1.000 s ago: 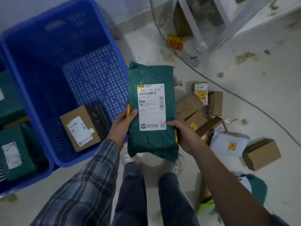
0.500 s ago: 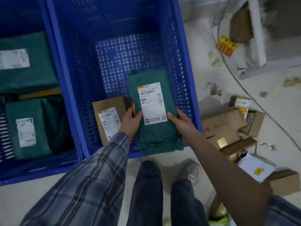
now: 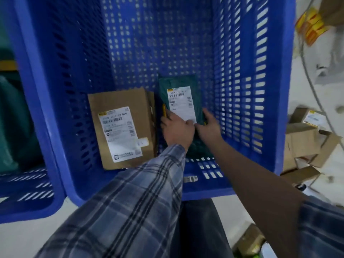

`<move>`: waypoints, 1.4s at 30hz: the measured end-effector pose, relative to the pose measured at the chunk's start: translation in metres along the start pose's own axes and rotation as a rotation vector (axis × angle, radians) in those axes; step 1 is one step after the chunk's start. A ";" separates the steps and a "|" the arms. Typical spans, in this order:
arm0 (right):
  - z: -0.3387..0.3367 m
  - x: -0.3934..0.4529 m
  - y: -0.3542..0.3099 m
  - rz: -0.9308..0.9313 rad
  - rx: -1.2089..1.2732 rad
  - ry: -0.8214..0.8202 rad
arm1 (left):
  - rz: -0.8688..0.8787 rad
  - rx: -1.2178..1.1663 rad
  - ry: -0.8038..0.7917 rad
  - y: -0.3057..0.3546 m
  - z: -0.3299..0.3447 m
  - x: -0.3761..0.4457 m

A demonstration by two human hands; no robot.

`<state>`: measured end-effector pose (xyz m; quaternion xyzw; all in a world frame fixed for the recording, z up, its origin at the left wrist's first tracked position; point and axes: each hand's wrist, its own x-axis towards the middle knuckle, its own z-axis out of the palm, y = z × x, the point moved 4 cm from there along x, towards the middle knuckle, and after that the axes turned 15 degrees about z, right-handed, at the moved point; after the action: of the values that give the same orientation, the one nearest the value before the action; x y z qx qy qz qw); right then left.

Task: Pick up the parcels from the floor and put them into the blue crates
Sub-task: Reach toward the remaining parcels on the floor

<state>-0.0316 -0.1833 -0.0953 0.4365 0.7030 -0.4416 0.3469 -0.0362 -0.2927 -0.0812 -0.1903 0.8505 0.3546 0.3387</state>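
Observation:
A green parcel with a white label lies flat on the floor of the big blue crate. Both my hands reach down into the crate and hold its near end. My left hand grips the left edge, with a thin yellow stick showing beside its fingers. My right hand holds the right edge, fingers spread along the parcel. A brown cardboard parcel with a white label lies just left of the green one, touching it or nearly so.
A second blue crate stands at the left with green parcels in it. Several cardboard boxes lie on the floor at the right. A grey cable and yellow packets are at the upper right.
The green parcel went from in front of my chest, over the crate's near rim, down onto the crate floor beside the brown parcel. Both hands stayed on it.

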 end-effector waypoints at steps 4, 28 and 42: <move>0.020 0.028 0.020 0.008 -0.043 -0.063 | -0.055 -0.120 -0.013 -0.028 0.024 0.025; 0.010 0.007 0.020 0.204 -0.403 -0.413 | -0.247 0.046 -0.312 -0.021 0.040 0.010; -0.060 -0.115 -0.012 0.044 0.218 -0.331 | -0.061 -0.433 -0.155 0.076 -0.010 -0.063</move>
<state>-0.0048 -0.1659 0.0310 0.4082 0.5747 -0.5732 0.4178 -0.0395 -0.2433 0.0048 -0.2563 0.7198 0.5322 0.3647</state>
